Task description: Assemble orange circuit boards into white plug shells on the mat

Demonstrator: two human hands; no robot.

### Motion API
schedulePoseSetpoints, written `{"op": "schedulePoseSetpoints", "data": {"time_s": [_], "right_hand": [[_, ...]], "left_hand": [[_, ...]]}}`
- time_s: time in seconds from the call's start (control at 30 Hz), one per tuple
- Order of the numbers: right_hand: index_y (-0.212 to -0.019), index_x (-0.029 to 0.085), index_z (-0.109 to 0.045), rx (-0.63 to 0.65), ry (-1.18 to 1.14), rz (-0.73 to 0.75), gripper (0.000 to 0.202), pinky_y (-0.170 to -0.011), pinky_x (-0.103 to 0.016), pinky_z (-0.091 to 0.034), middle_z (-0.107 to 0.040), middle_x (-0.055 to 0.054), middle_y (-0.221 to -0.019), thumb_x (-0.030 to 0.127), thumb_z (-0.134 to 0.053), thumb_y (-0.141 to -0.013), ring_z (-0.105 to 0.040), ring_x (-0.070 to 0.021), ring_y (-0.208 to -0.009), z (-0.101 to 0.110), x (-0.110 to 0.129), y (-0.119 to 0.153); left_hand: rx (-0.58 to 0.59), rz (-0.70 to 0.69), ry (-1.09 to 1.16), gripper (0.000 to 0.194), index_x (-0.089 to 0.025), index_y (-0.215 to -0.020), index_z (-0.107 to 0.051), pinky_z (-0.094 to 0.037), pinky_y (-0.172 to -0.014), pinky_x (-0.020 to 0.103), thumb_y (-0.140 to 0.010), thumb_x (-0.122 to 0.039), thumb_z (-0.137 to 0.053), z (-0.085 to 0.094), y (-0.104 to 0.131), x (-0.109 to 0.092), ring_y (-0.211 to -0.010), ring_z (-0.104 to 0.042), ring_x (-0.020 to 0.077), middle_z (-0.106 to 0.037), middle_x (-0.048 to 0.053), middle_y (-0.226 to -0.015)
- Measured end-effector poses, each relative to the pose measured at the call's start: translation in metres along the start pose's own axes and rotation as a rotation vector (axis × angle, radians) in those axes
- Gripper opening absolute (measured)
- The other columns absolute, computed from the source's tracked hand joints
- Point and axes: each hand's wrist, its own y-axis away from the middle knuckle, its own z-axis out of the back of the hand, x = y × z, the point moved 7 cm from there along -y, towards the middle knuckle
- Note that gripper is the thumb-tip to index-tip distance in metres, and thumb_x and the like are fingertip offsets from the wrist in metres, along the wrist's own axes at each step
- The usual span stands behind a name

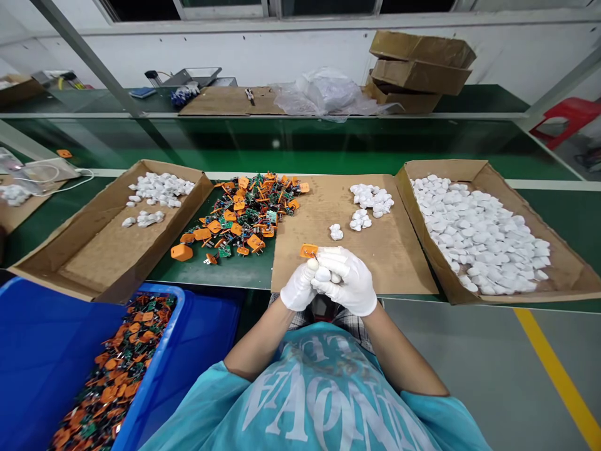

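Both hands wear white gloves and meet above the front edge of a cardboard sheet [300, 219]. An orange part [308, 250] with thin leads sticks out at the top left of the fingers. My left hand [299, 288] is closed, pinching at its leads. Closed from the right, my right hand [350, 280] has a small white piece [323, 274] between its fingers, against the left fingertips. Small groups of white pieces [370, 199] lie on the cardboard beyond. To the left is a heap of orange parts with green boards [239, 216].
A cardboard tray [70, 257] with some white pieces stands left; another tray [425, 238], full of them, stands right. Blue bins [188, 338] sit below left, one holding many orange parts. Stacked boxes [417, 69] and plastic wrap [328, 91] occupy the back shelf.
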Motion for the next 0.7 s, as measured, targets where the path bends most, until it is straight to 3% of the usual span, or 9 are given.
{"op": "schedulePoseSetpoints", "data": {"time_s": [0.1,0.23,0.4,0.47,0.53,0.63,0.7], "right_hand": [[-0.104,0.026,-0.060,0.000,-0.251,-0.124,0.029,-0.084,-0.040,-0.055,-0.070,-0.007,-0.104,0.047,-0.064,-0.084,-0.067,-0.0224,-0.097,-0.001,-0.007,0.000],[-0.080,0.024,-0.056,-0.053,-0.495,-0.343,0.031,-0.077,-0.038,-0.055,-0.065,-0.004,-0.085,0.054,-0.065,-0.081,-0.066,-0.0197,-0.084,-0.004,-0.015,-0.002],[-0.064,0.022,-0.050,-0.101,-0.537,-0.496,0.039,-0.064,-0.032,-0.054,-0.057,0.000,-0.067,0.054,-0.067,-0.079,-0.061,-0.0162,-0.067,-0.006,-0.020,-0.002],[-0.070,0.022,-0.056,-0.110,-0.462,-0.486,0.033,-0.064,-0.031,-0.054,-0.062,0.000,-0.069,0.051,-0.060,-0.086,-0.062,-0.0154,-0.065,-0.003,-0.020,-0.001],[-0.088,0.024,-0.065,-0.059,-0.351,-0.383,0.025,-0.071,-0.032,-0.056,-0.070,-0.003,-0.082,0.047,-0.056,-0.090,-0.067,-0.0170,-0.074,0.000,-0.016,-0.001],[-0.114,0.027,-0.064,0.060,-0.105,-0.184,0.032,-0.085,-0.037,-0.056,-0.072,-0.006,-0.105,0.043,-0.061,-0.086,-0.068,-0.0221,-0.097,-0.001,-0.010,0.000],[-0.116,0.029,-0.065,0.084,0.021,-0.110,0.035,-0.090,-0.041,-0.055,-0.072,-0.006,-0.106,0.043,-0.064,-0.084,-0.067,-0.0243,-0.102,-0.002,-0.011,0.003]], "left_hand": [[-0.034,-0.045,-0.099,0.073,-0.015,-0.053,-0.055,-0.037,-0.048,0.027,-0.057,-0.088,-0.051,0.006,0.002,-0.003,-0.050,-0.044,0.0117,-0.047,0.001,-0.049],[0.013,-0.108,-0.193,0.071,-0.017,-0.044,-0.042,-0.033,-0.048,0.027,-0.060,-0.085,-0.053,0.004,0.003,-0.008,-0.048,-0.040,0.0103,-0.042,0.000,-0.046],[0.001,-0.057,-0.178,0.074,-0.019,-0.045,-0.035,-0.023,-0.039,0.024,-0.053,-0.091,-0.050,0.000,0.001,0.002,-0.039,-0.026,0.0053,-0.029,-0.006,-0.041],[-0.012,-0.061,-0.163,0.072,-0.019,-0.046,-0.036,-0.024,-0.039,0.023,-0.057,-0.089,-0.049,0.000,0.001,0.003,-0.038,-0.025,0.0048,-0.029,-0.006,-0.041],[-0.046,-0.095,-0.178,0.070,-0.018,-0.046,-0.039,-0.027,-0.041,0.024,-0.064,-0.085,-0.048,0.002,0.002,-0.002,-0.040,-0.029,0.0057,-0.033,-0.005,-0.041],[-0.136,-0.084,-0.199,0.071,-0.017,-0.048,-0.044,-0.028,-0.041,0.024,-0.065,-0.086,-0.045,0.009,0.004,-0.008,-0.041,-0.032,0.0068,-0.040,-0.003,-0.043],[-0.134,-0.010,-0.204,0.073,-0.017,-0.049,-0.047,-0.024,-0.038,0.024,-0.063,-0.089,-0.041,0.012,0.005,-0.005,-0.039,-0.029,0.0064,-0.037,-0.003,-0.041]]}}
